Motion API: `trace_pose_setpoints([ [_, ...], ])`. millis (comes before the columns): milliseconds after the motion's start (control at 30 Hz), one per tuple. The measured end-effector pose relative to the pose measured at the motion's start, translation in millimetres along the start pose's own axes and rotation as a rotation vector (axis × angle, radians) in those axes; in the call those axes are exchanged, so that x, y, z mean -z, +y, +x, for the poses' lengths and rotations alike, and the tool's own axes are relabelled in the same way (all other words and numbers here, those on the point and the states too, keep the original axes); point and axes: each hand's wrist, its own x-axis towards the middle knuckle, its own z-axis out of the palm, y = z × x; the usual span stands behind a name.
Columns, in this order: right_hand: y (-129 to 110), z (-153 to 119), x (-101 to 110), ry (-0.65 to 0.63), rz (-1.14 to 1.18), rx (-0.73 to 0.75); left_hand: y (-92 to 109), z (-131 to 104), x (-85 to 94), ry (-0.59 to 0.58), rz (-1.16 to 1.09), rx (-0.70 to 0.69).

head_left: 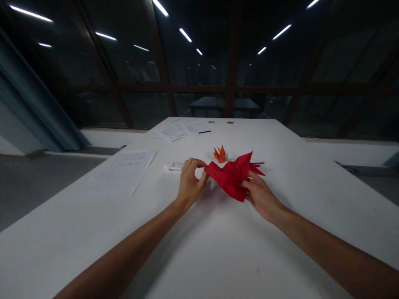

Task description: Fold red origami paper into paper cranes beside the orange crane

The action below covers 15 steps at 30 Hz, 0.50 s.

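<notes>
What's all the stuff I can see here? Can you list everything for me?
folded paper piece: one, red, held just above the table between both hands
small folded paper figure: one, orange, on the table just behind the red piece
tube: one, white, lying on the table left of the left hand
printed sheet: one, white, flat on the table at the left
loose papers: a few, white, at the far end of the table
thin stick: one, black, beside the far papers; too small to identify
table: one, white, filling the foreground
left hand: one, fingers pinching the red piece's left corner
right hand: one, fingers holding the red piece's right side
</notes>
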Motion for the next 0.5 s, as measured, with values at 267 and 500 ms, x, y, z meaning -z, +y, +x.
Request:
trace_pose_setpoints([
  [267,7.2,12.8,11.3,0.044,-0.019,-0.04,-6.2,4.4,4.6,-0.041,-0.031,-0.026],
  [500,5.6,13.6,17.5,0.005,-0.08,-0.011,-14.9,2.3,-0.4,-0.136,-0.008,0.159],
])
